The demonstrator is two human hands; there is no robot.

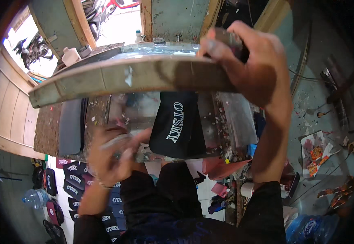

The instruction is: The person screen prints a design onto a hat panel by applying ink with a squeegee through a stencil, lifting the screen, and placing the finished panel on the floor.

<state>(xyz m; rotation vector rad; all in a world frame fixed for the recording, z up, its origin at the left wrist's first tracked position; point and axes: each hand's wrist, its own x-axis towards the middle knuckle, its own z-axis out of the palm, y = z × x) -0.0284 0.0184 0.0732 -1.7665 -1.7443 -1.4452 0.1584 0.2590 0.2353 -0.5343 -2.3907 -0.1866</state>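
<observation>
A wooden frame point(116, 79) with a clear sheet or mesh spans the worktable, its near edge raised above the tabletop. At its right end, my right hand point(262, 61) is closed around a dark, worn block point(227, 38); whether the fingers also grip the frame is hidden. Below the frame lies a black fabric piece point(173, 134) with white lettering, flat on the table and overlapping another black layer. My left hand point(114, 152), smeared by motion, is over the front edge left of the fabric, one finger reaching to its left side. Anything in that hand is too blurred to make out.
Dark flat panels point(72, 126) lie on the table's left. A clear plastic sheet point(240, 118) covers its right part. Several lettered dark pieces point(75, 181) are spread on the floor at left, beside a water bottle point(36, 198). A white container point(71, 56) stands behind.
</observation>
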